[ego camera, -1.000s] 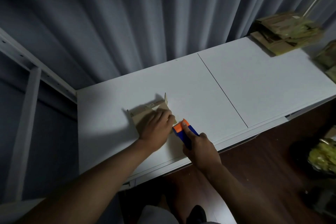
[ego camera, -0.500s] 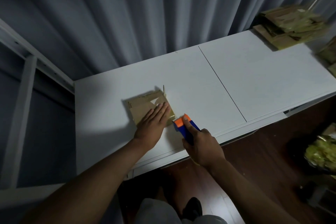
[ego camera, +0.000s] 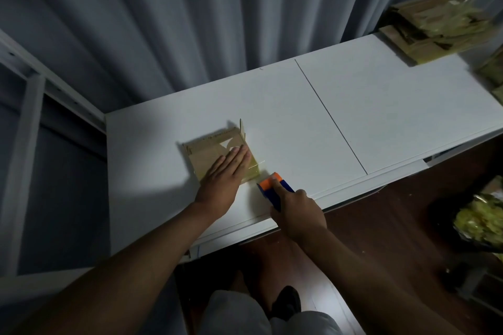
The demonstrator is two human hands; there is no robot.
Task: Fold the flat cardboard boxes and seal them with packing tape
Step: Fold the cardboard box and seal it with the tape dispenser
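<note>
On the white bench (ego camera: 353,106), a flat left hand (ego camera: 226,174) presses the cardboard box (ego camera: 206,156) while the right hand (ego camera: 296,212), clamped on the tape dispenser (ego camera: 272,185) just beside it, risks tearing tape crookedly, lifting a flap.

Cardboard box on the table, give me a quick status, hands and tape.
Left hand flat, pressing box. Right hand gripping tape dispenser just off the box's near corner. Tape strip on the box top. Nothing in the way.
</note>
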